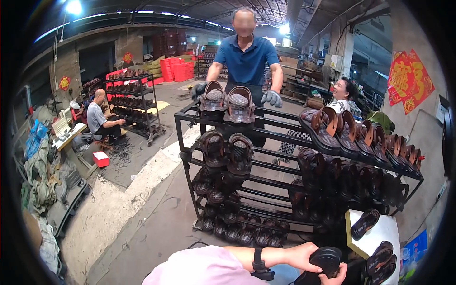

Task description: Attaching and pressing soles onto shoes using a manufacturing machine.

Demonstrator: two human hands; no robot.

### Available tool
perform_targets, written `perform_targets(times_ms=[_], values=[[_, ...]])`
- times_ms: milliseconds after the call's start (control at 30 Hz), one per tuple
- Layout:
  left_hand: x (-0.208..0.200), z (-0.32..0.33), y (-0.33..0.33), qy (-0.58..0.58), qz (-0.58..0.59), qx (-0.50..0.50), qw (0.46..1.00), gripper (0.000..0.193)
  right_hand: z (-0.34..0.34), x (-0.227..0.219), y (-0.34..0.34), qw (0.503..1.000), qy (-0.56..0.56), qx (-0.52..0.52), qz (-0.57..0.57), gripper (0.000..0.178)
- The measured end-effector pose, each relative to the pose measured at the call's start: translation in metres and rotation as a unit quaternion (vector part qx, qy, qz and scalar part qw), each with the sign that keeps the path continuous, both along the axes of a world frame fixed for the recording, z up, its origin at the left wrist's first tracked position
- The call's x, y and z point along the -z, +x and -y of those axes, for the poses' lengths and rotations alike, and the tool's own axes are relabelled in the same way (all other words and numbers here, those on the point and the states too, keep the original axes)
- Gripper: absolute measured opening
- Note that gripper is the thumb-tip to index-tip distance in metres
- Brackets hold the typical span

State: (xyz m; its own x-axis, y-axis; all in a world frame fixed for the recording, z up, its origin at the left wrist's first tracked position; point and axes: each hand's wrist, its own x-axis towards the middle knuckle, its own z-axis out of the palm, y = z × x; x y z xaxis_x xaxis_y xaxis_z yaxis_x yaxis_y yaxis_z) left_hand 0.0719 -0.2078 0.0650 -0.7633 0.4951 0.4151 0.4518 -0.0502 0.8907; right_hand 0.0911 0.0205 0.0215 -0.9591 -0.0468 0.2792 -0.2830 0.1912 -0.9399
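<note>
At the lower edge, a black sandal point(326, 259) is held in both my hands, with a smooth, rounded end showing. My left hand point(302, 256), below a dark wristband point(259, 262) and a pale pink sleeve, grips its left side with the thumb and fingers. My right hand point(335, 275) is closed around the near right side; part of it lies beyond the picture's edge. Just right of my hands, a dark sandal point(365, 224) lies on a white-topped stand point(375, 240). More dark sandals point(381, 261) are nearer to me.
A black metal rack point(270, 160) with rows of brown sandals point(240, 104) stands ahead. Behind it a co-worker point(249, 59) in grey gloves touches its top. Another person point(339, 95) is at the right. At the left, a seated person point(100, 116) works beside a second rack point(142, 102).
</note>
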Motion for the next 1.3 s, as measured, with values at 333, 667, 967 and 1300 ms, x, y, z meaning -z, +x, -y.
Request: perform_targets(times_ms=[333,667,967,1300], values=[[-0.005,-0.007,-0.003,0.062,-0.054,0.021,0.996,0.049,-0.005,-0.008,0.002,0.998,0.051,0.039,-0.004,0.059],[0.014,0.003,-0.009,0.111,0.039,0.069,0.991,0.051,0.001,0.013,-0.015,0.997,0.075,-0.001,-0.001,0.059],[0.026,0.003,-0.023,0.114,0.068,0.051,0.990,0.046,0.003,0.011,-0.033,0.997,0.073,-0.020,0.009,0.062],[0.031,0.007,-0.029,0.097,0.065,0.024,0.993,0.044,0.008,0.010,-0.040,0.998,0.046,-0.037,-0.003,0.061]])
